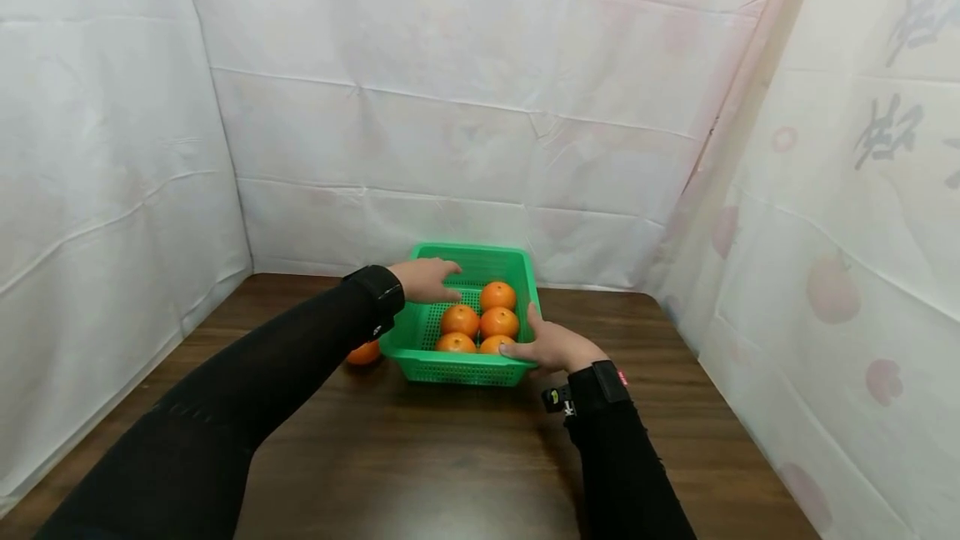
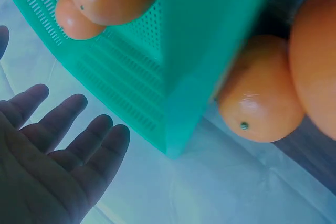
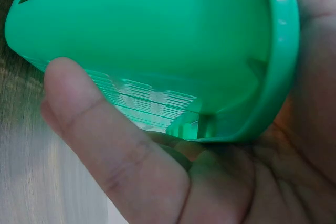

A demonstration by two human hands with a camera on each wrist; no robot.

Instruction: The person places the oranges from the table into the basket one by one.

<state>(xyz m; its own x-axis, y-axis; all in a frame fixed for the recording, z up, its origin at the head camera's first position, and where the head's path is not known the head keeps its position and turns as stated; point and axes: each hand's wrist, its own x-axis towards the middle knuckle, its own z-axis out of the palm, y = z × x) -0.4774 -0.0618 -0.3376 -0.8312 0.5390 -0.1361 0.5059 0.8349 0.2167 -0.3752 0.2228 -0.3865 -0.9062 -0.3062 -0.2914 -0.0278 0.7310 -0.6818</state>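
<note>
A green plastic basket (image 1: 465, 370) stands on the table with several oranges (image 1: 460, 321) inside, mostly in its near and right part. Over the basket's left side hangs my left hand (image 1: 426, 280), fingers spread and holding nothing. In the left wrist view its fingers (image 2: 105, 158) are apart from the basket wall. My right hand (image 1: 562, 347) grips the near right corner of the basket, thumb over the rim. The right wrist view shows a finger (image 3: 126, 156) under the rim, against the outer wall. Outside the basket, at its left, lies an orange (image 1: 364, 353), partly hidden by my left forearm.
The left wrist view shows two oranges outside the basket, one (image 2: 260, 90) close to its wall and another (image 2: 317, 59) next to it. The dark wooden table (image 1: 420, 457) ends at a white sheet (image 1: 450, 140) behind; sheets also hang left and right.
</note>
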